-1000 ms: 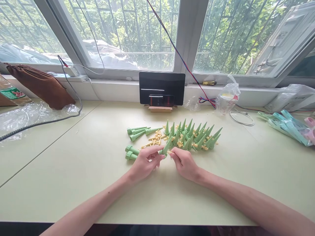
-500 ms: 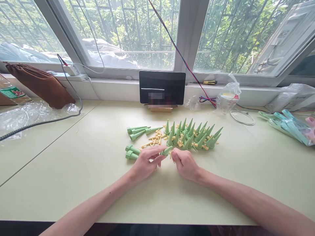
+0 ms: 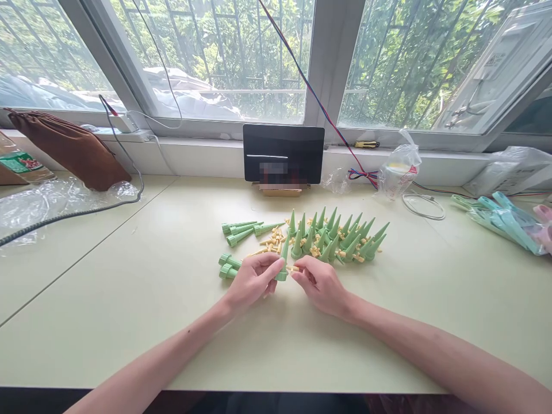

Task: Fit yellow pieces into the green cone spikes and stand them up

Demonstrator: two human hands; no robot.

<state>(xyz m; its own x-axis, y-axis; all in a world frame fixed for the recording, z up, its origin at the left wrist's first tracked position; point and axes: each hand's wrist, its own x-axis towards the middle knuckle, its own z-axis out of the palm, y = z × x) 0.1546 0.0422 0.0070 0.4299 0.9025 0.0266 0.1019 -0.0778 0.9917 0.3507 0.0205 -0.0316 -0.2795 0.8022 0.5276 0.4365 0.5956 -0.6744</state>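
My left hand is closed around a green cone-shaped spike, held upright with its tip toward the window. My right hand pinches a small yellow plug against the spike's base. Just beyond my hands lies a heap of green spikes mixed with small yellow plugs. Several green spikes lie flat in a row to the left, and two more green spikes rest beside my left hand.
A black tablet stands on a wooden holder at the sill. A brown pouch, plastic wrap and a grey cable lie at left. A plastic bag, white cord and teal tools sit at right.
The spike in my left hand has turned from a slant to upright. My right hand has brought the yellow plug up to its base.
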